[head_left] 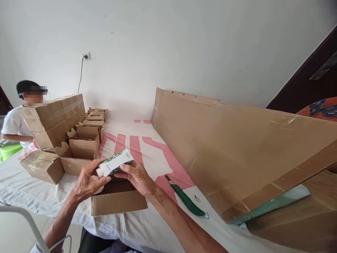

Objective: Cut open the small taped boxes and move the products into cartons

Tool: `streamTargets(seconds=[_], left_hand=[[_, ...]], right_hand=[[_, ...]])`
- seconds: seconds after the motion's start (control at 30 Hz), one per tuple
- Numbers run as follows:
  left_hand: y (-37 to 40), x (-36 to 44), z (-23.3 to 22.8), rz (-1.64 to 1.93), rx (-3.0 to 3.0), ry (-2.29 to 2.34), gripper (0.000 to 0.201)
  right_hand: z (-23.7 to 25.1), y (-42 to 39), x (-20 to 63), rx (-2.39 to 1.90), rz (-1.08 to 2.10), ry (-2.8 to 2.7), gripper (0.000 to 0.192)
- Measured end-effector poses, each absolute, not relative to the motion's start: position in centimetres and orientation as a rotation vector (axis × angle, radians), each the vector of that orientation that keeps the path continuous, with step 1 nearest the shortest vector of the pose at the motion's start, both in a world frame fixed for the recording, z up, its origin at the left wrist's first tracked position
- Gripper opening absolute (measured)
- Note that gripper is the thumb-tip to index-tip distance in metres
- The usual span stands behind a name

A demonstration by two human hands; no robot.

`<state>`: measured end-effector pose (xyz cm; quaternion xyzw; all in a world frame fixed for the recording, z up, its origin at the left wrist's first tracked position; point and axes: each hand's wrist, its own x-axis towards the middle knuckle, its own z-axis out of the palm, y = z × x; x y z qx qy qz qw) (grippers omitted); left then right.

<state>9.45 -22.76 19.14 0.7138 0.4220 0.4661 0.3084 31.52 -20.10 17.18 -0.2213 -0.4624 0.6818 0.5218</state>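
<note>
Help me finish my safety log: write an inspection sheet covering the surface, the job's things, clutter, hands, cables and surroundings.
Surface: white cloth with pink pattern, wrinkled near the front edge.
Job's things: white-and-green tube, held above the near open box; a row of open boxes stands farther back.
Clutter: green curved tool lying right of the near open box, exact type unclear.
Hands: right hand grips the tube; left hand is at its cap end, grip unclear.
Cables: black cable hangs from the wall socket; lower end hidden.
Surroundings: co-worker behind stacked closed boxes at left; large cardboard panel at right.
</note>
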Motion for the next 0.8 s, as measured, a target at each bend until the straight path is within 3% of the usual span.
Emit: streamTargets(seconds=[0.2, 0.5, 0.6, 0.8], left_hand=[[-20.8, 7.3, 20.7, 1.235, 1.653, 0.988, 0.06], [-17.5, 7.6, 20.8, 1.345, 1.569, 0.961, 0.051], [-17.0, 8.4, 20.4, 1.388, 1.48, 0.932, 0.055], [-18.4, 10.2, 19.7, 1.258, 1.434, 0.843, 0.063]], right_hand=[[16.1, -19.8, 32.9, -0.627, 1.613, -1.18, 0.057], [16.0, -20.2, 30.8, -0.718, 1.372, -1.399, 0.047], [15.8, -20.1, 30.2, -0.719, 1.439, -1.368, 0.046], [15.2, -19.8, 29.5, -0.653, 1.644, -1.154, 0.064]])
